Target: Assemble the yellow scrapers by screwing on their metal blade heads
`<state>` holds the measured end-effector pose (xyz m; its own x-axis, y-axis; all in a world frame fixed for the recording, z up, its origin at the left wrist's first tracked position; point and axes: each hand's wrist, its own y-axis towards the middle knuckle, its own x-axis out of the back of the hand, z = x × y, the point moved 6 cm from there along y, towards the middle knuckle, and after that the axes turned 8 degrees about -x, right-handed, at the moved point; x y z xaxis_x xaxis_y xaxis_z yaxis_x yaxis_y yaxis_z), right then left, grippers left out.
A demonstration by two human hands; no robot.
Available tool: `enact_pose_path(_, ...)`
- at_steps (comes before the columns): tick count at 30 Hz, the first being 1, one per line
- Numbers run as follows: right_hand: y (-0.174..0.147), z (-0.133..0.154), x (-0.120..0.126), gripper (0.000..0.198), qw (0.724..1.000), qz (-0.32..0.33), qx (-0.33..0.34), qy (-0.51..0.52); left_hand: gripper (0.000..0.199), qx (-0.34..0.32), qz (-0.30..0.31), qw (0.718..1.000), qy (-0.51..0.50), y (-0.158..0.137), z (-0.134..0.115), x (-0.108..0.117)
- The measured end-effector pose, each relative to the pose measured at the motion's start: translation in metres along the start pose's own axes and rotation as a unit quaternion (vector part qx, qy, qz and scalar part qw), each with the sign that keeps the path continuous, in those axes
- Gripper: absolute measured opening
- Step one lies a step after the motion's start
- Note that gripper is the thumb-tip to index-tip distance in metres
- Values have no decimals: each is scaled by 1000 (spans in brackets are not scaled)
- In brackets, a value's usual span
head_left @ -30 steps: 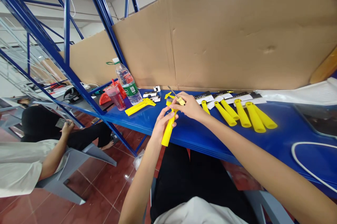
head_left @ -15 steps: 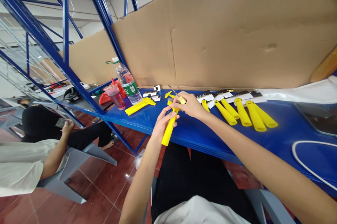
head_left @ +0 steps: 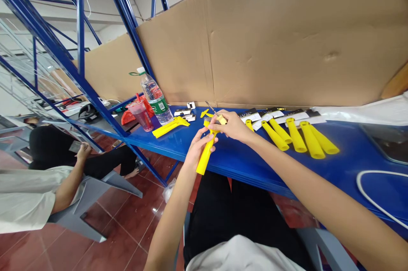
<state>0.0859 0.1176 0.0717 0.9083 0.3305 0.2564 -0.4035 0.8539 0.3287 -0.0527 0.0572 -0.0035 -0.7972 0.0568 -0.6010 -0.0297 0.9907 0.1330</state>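
Observation:
In the head view my left hand [head_left: 196, 148] is closed around a yellow plastic scraper handle [head_left: 204, 161], its wide end tilted down towards my lap. My right hand [head_left: 235, 125] grips a screwdriver [head_left: 222, 119] by its pale yellow grip, fingers close to the head of the scraper handle. The screwdriver's metal shaft points up and away from the handle. My fingers hide the spot where the hands meet. Just beyond them, small yellow plastic pieces [head_left: 204, 113] lie on the blue table [head_left: 236, 165].
Several yellow handles [head_left: 296, 136] and black-and-white cards [head_left: 250, 117] lie to the right. On the left are a yellow scraper [head_left: 168, 128], a water bottle [head_left: 157, 101] and a red cup [head_left: 142, 117]. A white cable [head_left: 360, 177] loops at far right. Another person [head_left: 25, 199] sits left.
Both hands stay almost in place, with the same handle and screwdriver held. The view has shifted very slightly.

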Motion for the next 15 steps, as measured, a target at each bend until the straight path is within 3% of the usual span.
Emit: enact_pose_path(15,-3,6,1,39,1000,-4,-4,19,60,1,0,1000,-4,0,0,1)
